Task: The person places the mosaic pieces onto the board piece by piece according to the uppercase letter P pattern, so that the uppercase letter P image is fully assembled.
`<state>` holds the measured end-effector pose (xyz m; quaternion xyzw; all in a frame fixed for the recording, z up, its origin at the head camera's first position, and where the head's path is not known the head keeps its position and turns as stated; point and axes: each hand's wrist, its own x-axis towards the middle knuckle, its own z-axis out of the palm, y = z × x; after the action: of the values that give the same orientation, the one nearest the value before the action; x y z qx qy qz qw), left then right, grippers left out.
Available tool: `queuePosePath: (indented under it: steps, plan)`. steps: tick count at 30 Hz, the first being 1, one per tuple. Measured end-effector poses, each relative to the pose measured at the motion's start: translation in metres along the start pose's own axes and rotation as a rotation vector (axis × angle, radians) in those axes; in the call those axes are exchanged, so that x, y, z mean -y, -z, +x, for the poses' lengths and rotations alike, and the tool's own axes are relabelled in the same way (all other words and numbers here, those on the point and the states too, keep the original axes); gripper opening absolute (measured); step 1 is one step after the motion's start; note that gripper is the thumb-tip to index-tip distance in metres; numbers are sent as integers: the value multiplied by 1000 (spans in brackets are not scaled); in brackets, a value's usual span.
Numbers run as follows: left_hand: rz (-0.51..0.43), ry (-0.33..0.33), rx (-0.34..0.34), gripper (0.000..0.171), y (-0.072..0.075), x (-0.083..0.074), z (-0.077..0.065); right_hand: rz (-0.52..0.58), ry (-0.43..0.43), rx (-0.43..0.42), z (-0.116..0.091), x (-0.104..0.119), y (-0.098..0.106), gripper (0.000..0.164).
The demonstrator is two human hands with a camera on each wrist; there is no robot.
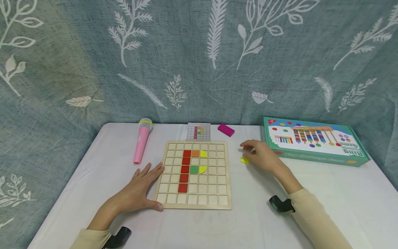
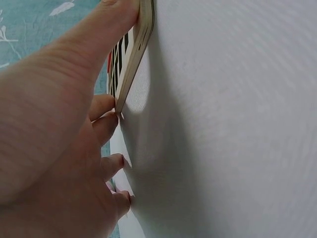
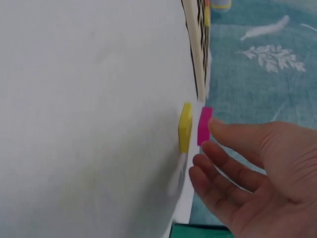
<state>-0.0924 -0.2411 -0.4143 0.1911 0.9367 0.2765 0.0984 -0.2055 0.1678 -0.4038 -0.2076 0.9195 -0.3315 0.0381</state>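
A wooden grid board (image 1: 199, 206) lies flat on the white table. In its cells sit a column of red squares (image 1: 184, 178), an orange square (image 1: 195, 153), a green square (image 1: 194, 169) and two yellow rounded pieces (image 1: 203, 169). My left hand (image 1: 132, 195) rests with spread fingers along the board's left edge, its thumb at the near left corner. To the right of the board, my right hand (image 1: 259, 155) hovers with loosely bent fingers by a small yellow piece (image 1: 245, 160). The right wrist view shows this yellow piece (image 3: 185, 128) outside the fingers, which hold nothing.
Behind the board lies a card (image 1: 198, 132) printed with a coloured grid pattern, beside a magenta block (image 1: 226, 130). A pink microphone (image 1: 142, 141) lies at the back left. At the back right is a green game box (image 1: 314, 141), close to my right hand. A leaf-patterned curtain (image 1: 186, 52) hangs behind.
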Motion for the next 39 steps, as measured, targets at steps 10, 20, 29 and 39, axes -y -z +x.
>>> queuePosePath:
  steps: [10,20,29,39]
  plan:
    - [-4,6,8,119,3,-2,1,-73,-24,55,-6,-3,5,37]
    - [-10,-2,4,119,4,-1,0,-28,36,67,-3,0,3,34]
    - [-3,-6,7,119,5,-1,1,3,48,91,-2,7,7,29]
    - [-2,0,9,119,4,0,1,27,123,103,4,18,2,27]
